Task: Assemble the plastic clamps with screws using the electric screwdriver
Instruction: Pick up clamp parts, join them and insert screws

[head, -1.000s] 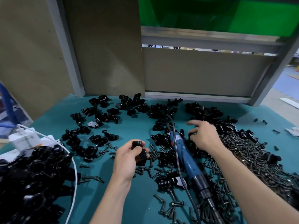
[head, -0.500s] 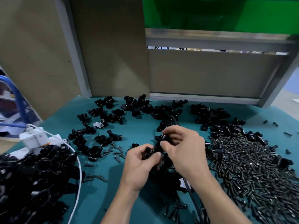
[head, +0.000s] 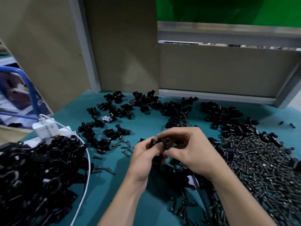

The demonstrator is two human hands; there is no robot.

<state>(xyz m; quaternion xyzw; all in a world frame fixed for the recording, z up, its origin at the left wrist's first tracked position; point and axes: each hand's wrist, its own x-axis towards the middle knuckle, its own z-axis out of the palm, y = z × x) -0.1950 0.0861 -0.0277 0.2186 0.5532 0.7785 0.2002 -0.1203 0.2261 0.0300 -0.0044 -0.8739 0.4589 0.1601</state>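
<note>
Both hands hold one small black plastic clamp (head: 167, 142) above the table: left hand (head: 143, 156) fingers pinch its left end; right hand (head: 187, 147) fingers curl around its right side.

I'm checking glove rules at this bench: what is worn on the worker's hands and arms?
Nothing visible: left hand and right hand ungloved; left forearm and right forearm bare to the frame edge; no sleeve, watch or ring shows.
</note>
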